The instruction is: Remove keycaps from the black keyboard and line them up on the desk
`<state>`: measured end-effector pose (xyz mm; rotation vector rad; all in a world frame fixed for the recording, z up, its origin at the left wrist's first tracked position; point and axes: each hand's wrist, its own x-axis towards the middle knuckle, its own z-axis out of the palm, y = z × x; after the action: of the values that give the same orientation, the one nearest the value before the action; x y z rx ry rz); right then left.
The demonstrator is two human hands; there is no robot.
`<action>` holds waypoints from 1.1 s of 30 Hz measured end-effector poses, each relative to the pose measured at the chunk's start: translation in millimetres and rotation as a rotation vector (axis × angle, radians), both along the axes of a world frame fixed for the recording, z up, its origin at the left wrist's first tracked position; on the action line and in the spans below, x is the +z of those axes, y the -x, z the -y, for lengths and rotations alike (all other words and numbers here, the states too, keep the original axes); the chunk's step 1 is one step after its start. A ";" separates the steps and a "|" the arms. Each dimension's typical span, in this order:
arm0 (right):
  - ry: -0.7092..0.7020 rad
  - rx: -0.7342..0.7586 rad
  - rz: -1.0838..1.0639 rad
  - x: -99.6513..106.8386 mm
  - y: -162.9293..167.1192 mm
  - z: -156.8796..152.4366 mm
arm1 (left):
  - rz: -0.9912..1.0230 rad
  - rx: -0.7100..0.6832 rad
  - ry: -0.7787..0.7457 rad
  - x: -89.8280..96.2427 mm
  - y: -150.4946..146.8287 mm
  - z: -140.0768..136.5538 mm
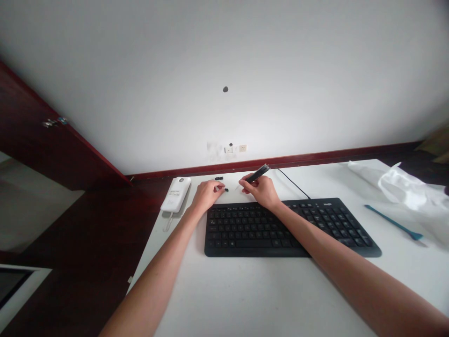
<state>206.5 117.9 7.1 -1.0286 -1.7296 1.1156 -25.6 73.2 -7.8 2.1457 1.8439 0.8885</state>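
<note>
My left hand (209, 191) rests on the white table just above the keyboard's top left corner. Its thumb and fingertips pinch a small black piece (226, 190) that looks like a keycap. To the right, my right hand (262, 191) holds a black pen-shaped tool (257, 173) in a writing grip, its thin pale tip pointing down and left toward the small piece. Other small black pieces (219, 178) lie just beyond my left hand. Below both hands sits a black keyboard (245, 229), and my right forearm crosses over it.
A white power bank (175, 194) with a short cable lies at the table's left edge. On the right are a blue stick-like tool (394, 222) and a crumpled white plastic bag (407, 187). The keyboard cable (293, 182) runs off the table's far edge toward the wall.
</note>
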 end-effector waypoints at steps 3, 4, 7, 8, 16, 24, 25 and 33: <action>0.000 -0.007 0.005 -1.1 0.2 -0.9 | 0.022 -0.047 -0.013 -0.5 0.0 -0.4; -0.001 -0.007 0.003 -1.4 0.4 -1.1 | 0.025 -0.063 -0.012 -0.6 -0.4 -0.8; -0.005 -0.009 -0.007 -1.7 0.8 -1.5 | 0.006 -0.067 0.008 -0.4 -2.5 -2.7; -0.004 -0.011 -0.010 -1.7 0.9 -1.5 | -0.001 -0.057 0.016 -0.1 -3.1 -3.6; 0.002 -0.004 -0.019 -3.9 1.1 -2.7 | 0.072 0.044 0.128 1.4 -5.6 -9.6; 0.024 -0.003 -0.069 -7.1 1.7 -5.4 | 0.090 0.062 0.119 1.8 -6.6 -11.7; 0.025 -0.005 -0.075 -7.0 1.6 -5.7 | 0.101 0.053 0.105 4.0 -5.9 -11.5; 0.036 -0.005 -0.097 -6.6 1.7 -6.4 | -0.130 -0.026 0.048 19.0 -7.2 -5.8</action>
<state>204.8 124.3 0.5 -0.9842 -1.6347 1.1784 -18.3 79.0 11.2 2.2411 1.8712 0.7082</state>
